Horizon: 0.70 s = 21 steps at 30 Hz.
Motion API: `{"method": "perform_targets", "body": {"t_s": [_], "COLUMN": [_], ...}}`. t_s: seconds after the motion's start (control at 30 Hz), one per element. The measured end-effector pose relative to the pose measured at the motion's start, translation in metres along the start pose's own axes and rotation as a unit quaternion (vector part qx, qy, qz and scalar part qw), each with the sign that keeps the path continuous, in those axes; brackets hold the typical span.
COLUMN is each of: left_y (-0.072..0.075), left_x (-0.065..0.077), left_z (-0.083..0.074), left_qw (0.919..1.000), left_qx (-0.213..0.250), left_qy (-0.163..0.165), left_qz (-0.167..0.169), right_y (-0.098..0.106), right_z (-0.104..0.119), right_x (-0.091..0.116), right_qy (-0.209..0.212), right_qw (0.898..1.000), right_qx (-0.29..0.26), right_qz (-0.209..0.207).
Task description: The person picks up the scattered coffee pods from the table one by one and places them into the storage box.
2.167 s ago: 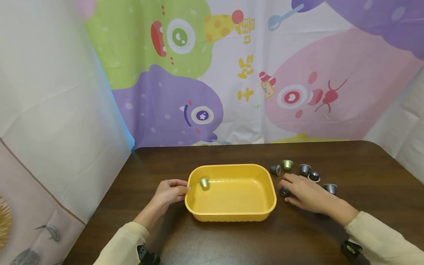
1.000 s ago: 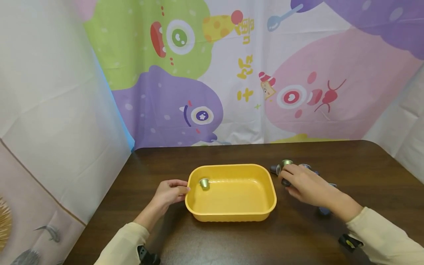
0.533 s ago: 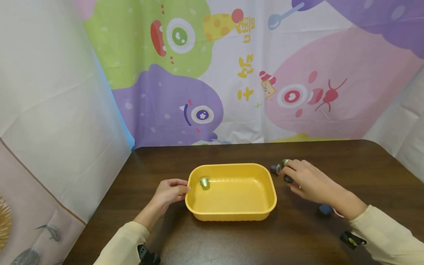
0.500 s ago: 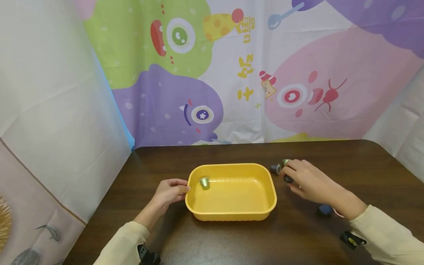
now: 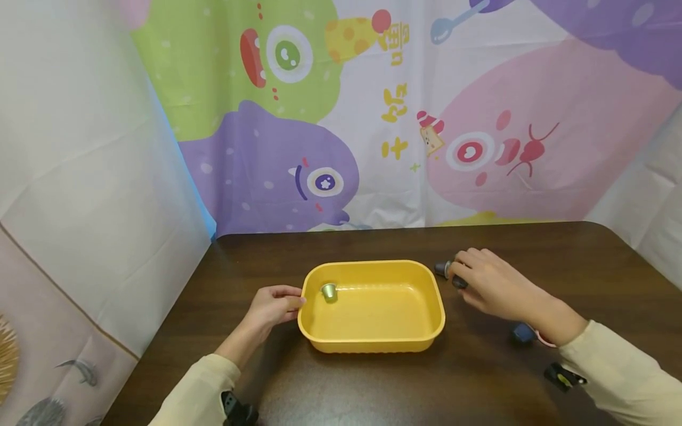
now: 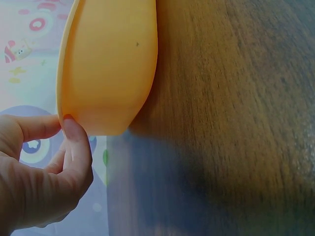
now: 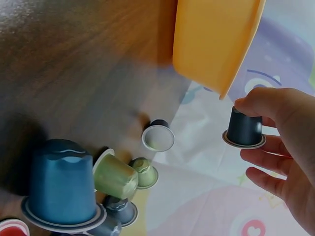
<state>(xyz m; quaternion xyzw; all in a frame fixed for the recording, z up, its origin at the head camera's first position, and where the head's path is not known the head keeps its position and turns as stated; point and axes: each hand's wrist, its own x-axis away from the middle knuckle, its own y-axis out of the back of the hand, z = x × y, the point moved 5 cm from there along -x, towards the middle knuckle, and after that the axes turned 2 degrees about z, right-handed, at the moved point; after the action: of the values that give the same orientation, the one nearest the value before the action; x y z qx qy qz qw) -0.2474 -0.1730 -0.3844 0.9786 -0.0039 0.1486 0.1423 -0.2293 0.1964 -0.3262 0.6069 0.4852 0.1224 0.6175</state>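
My left hand pinches the left rim of the yellow basin between thumb and fingers. A pale green coffee capsule lies inside the basin near its left end. Just right of the basin, my right hand pinches a dark coffee capsule, its wide flange facing away from the thumb in the right wrist view. Another dark capsule lies on its side by the basin's back right corner. The right hand hides other capsules in the head view.
In the right wrist view a large-looking blue capsule stands close to the camera, with green capsules and grey-blue ones behind it. A red-topped capsule shows at the edge. A cartoon-printed cloth hangs behind the table.
My right hand has taken hold of the dark capsule and moved it slightly toward the back, covering the green capsule there. The blue capsule has come into view by the wrist. The left hand stays put.
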Motion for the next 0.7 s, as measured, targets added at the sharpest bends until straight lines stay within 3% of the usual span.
{"method": "perform_targets", "body": {"t_s": [0.7], "left_y": [0.001], "left_x": [0.001], "left_z": [0.0], "left_qw": [1.0], "left_qx": [-0.005], "left_qy": [0.005], "left_qz": [-0.005], "right_y": [0.006], "right_z": [0.0], "right_x": [-0.022], "right_qy": [0.014], "right_qw": [1.0], "right_qx": [0.008], "right_qz": [0.01]}}
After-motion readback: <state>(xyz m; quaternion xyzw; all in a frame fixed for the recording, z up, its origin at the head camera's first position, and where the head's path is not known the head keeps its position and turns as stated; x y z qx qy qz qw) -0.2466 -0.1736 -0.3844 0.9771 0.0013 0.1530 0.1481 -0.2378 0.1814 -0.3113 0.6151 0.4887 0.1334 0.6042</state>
